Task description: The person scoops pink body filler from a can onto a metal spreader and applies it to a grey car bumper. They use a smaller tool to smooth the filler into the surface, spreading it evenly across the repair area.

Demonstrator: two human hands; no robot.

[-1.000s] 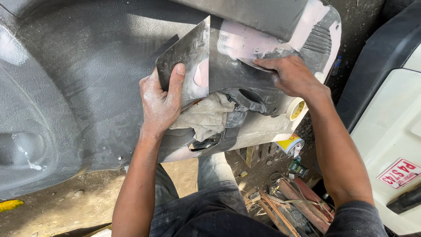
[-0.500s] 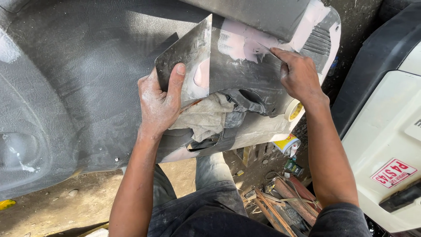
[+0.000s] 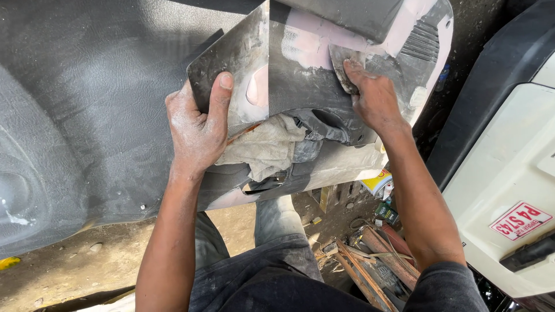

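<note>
Right hand (image 3: 376,101) slid up, pinching a small scraper (image 3: 346,68) on pink filler (image 3: 312,43); left hand (image 3: 199,124) grips a metal plate (image 3: 231,63); next, smooth gently

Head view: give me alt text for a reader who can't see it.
The right hand presses a small spreader against pink filler on a dark vehicle panel. The left hand grips a flat metal plate above a dirty rag.
</note>
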